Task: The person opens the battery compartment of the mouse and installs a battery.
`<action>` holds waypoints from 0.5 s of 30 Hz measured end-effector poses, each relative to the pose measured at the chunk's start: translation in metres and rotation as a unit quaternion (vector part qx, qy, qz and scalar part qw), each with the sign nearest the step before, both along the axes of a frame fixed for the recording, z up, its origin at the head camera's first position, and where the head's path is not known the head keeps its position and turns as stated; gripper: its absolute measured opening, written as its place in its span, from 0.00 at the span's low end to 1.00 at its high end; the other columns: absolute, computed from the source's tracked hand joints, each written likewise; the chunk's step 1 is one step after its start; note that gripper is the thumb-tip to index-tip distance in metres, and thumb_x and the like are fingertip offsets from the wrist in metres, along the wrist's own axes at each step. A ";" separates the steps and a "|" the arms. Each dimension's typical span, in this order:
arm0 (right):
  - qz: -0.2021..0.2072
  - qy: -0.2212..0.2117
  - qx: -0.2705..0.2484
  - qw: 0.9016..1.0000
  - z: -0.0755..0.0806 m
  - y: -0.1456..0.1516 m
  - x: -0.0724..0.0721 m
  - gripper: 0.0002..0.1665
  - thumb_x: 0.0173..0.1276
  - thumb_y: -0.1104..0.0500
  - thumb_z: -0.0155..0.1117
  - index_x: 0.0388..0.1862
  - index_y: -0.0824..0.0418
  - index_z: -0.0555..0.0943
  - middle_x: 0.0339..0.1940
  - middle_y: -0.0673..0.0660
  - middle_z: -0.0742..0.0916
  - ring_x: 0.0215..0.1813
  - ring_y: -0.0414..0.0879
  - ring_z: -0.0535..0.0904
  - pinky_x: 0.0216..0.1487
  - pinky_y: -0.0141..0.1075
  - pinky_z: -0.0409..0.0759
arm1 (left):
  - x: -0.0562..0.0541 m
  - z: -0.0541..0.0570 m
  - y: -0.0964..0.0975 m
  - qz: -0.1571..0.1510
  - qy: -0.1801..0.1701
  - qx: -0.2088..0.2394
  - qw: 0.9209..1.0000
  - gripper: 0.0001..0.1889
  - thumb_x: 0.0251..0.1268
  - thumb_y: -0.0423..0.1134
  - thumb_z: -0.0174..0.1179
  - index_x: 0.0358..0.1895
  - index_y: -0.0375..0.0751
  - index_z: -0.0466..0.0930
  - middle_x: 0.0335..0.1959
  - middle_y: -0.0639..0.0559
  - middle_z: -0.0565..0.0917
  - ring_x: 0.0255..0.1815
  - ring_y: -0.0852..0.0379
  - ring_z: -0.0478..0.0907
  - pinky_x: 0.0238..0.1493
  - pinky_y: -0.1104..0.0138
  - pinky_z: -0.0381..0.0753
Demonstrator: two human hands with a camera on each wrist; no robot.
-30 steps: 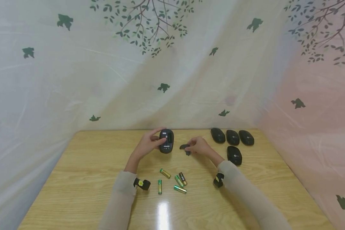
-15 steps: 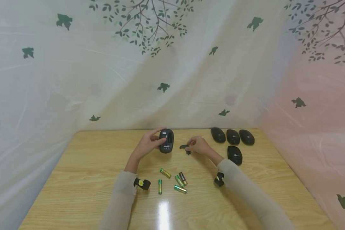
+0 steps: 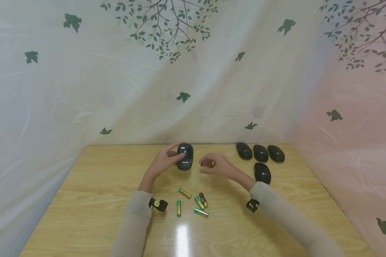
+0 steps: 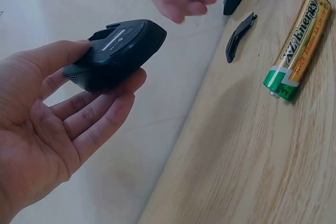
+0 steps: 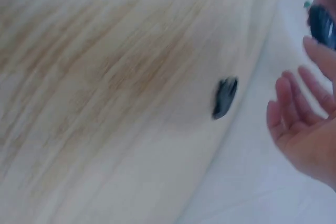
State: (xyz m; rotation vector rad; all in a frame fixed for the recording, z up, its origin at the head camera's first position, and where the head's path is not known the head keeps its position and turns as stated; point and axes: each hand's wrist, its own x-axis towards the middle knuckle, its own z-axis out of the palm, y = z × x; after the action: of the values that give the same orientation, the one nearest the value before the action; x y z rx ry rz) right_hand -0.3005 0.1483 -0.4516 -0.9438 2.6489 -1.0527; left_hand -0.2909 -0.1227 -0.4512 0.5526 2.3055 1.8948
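Note:
My left hand (image 3: 161, 165) holds a black computer mouse (image 3: 189, 165) above the table with its underside towards me. Its battery slot is uncovered, and my thumb lies across the underside. In the left wrist view the mouse (image 4: 128, 51) sits between thumb and fingers. To its right hovers my right hand (image 3: 220, 166), fingers loosely bent and nothing in them. The small black battery cover (image 4: 240, 38) lies on the table, largely hidden by that hand in the head view. The right wrist view is blurred but shows the cover (image 5: 226, 98) apart from the right hand (image 5: 310, 129).
Several AA batteries (image 3: 178, 208) lie scattered on the wooden table (image 3: 93, 200), nearer than the hands. More black mice (image 3: 260, 153) stand at the back right, close to the right forearm. A printed curtain (image 3: 141, 107) hangs behind the table's far edge.
My right hand has let go of the battery cover and lifted off it, its fingers spreading. The left hand still holds the mouse, nearly unmoved.

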 end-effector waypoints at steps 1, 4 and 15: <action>0.022 0.004 0.003 1.000 0.004 -0.002 0.005 0.19 0.65 0.58 0.75 0.52 0.65 0.84 0.42 0.59 0.89 0.42 0.46 0.83 0.43 0.41 0.86 | 0.000 0.000 0.000 0.001 0.000 0.000 1.000 0.29 0.73 0.38 0.63 0.75 0.49 0.69 0.60 0.28 0.80 0.48 0.43 0.87 0.42 0.57 0.91; 0.075 0.006 0.022 0.997 0.012 -0.008 0.021 0.20 0.64 0.57 0.76 0.53 0.60 0.85 0.47 0.59 0.89 0.46 0.49 0.83 0.48 0.46 0.85 | 0.000 0.001 -0.001 0.002 0.000 0.002 1.000 0.29 0.73 0.38 0.63 0.76 0.47 0.68 0.60 0.28 0.80 0.49 0.42 0.86 0.43 0.56 0.91; 0.232 0.032 0.184 0.955 0.017 -0.019 0.064 0.32 0.50 0.53 0.86 0.56 0.50 0.87 0.55 0.41 0.88 0.58 0.37 0.76 0.60 0.32 0.78 | 0.002 -0.001 -0.001 0.004 0.004 -0.001 1.000 0.29 0.73 0.38 0.63 0.75 0.48 0.69 0.60 0.29 0.80 0.48 0.43 0.87 0.42 0.56 0.91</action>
State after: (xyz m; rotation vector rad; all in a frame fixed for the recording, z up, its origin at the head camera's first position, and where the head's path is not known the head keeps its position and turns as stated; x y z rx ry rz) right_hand -0.2369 0.1296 -0.4351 -1.4220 2.3604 -0.4131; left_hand -0.2893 -0.1239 -0.4517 0.5533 2.3179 1.8984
